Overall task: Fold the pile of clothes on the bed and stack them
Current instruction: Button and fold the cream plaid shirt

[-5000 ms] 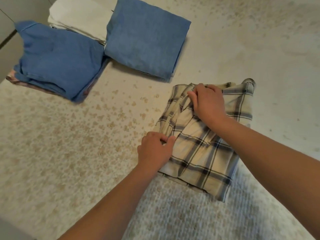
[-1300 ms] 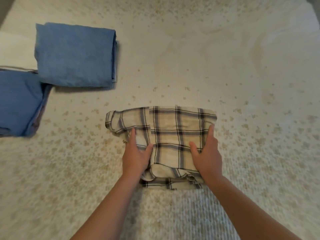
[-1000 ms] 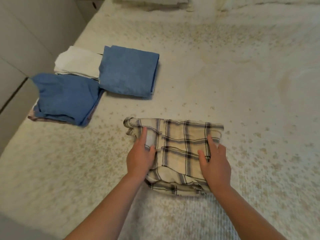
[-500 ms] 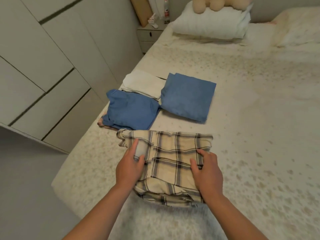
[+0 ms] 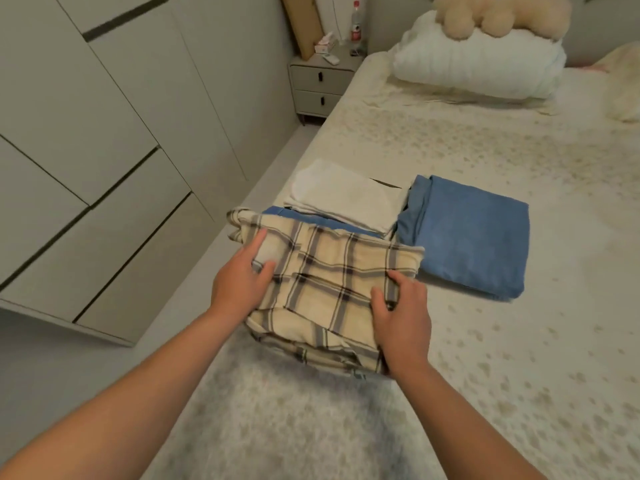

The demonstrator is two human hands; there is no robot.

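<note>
A folded cream plaid shirt point(image 5: 332, 282) is held between both hands near the bed's left edge. My left hand point(image 5: 239, 282) grips its left side with the index finger stretched over the top. My right hand point(image 5: 401, 317) grips its right side, thumb on top. The shirt covers most of a folded blue garment point(image 5: 301, 218), of which only a strip shows. Behind that lies a folded white garment point(image 5: 343, 199). A second folded blue garment point(image 5: 474, 237) lies to the right on the bed point(image 5: 519, 341).
White wardrobe doors point(image 5: 86, 150) and a strip of floor run along the left. A nightstand point(image 5: 320, 81) with a bottle stands at the back. A white pillow point(image 5: 478, 67) with a plush toy lies at the head of the bed.
Both hands have carried the plaid shirt left and forward, from open bedspread to over the left blue garment. My view has tilted up, showing the wardrobe and pillow.
</note>
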